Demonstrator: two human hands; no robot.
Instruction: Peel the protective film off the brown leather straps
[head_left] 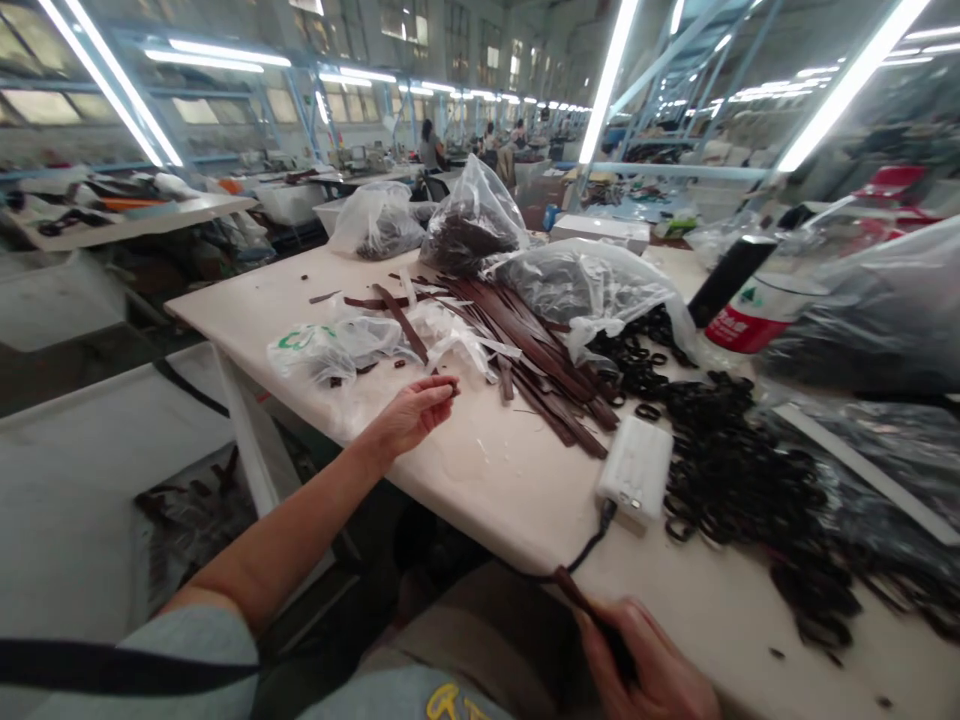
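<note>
My left hand (pixel 409 418) is over the near edge of the table, thumb and fingers pinched together on a small dark brown piece (pixel 454 388). Low at the right, my right hand (pixel 649 665) is closed around a dark brown strip (pixel 574 590), whose end sticks out past the fingers. Part of that strip is hidden by the hand. Beyond my left hand, a loose pile of long brown strips (pixel 536 350) lies on the table (pixel 480 480). White crumpled scraps (pixel 457 335) rest among them.
A white box-shaped device (pixel 636 465) with a black cable stands near the table edge. Black loops (pixel 742 460) are heaped to its right. Filled plastic bags (pixel 472 220) stand behind. Right of them is a red-and-white tub (pixel 754 318). A white bin (pixel 67 470) is at lower left.
</note>
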